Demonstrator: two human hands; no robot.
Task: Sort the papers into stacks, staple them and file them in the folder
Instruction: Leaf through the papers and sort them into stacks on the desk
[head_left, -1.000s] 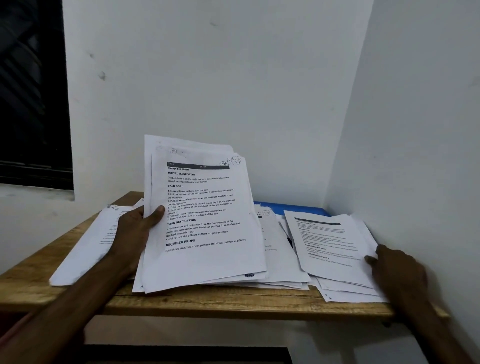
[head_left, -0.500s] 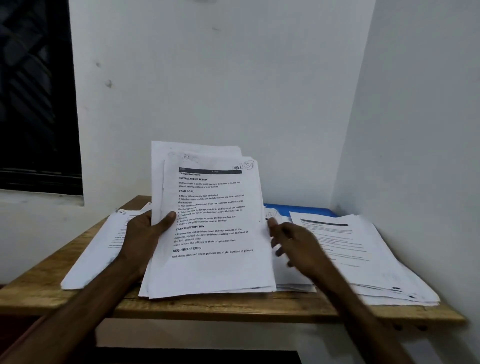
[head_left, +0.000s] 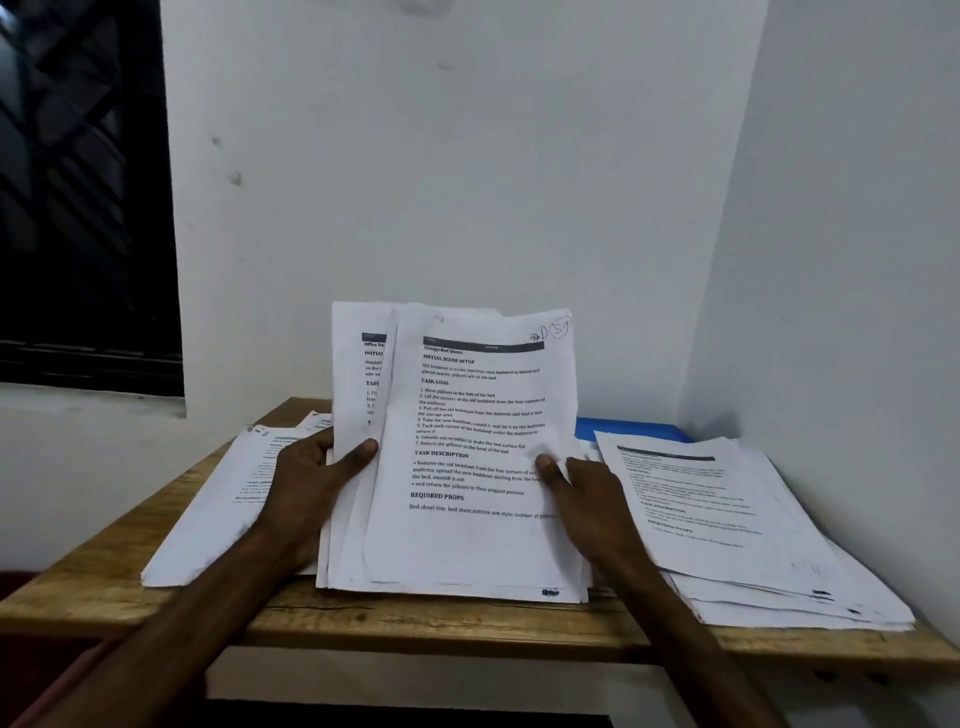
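Two hands: holding one sheaf of printed pages tilted up on the wooden table
Left hand: gripping the sheaf's left edge
Right hand: pinching the front page's right edge

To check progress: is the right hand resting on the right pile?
No, the right hand pinches the right edge of the front sheet of the bundle that the left hand holds up.

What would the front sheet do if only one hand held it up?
It would probably flop: the front sheet is thin, and its top edge looks wavy. It likely weighs very little. It may slip sideways, since it sits offset from the sheets behind.
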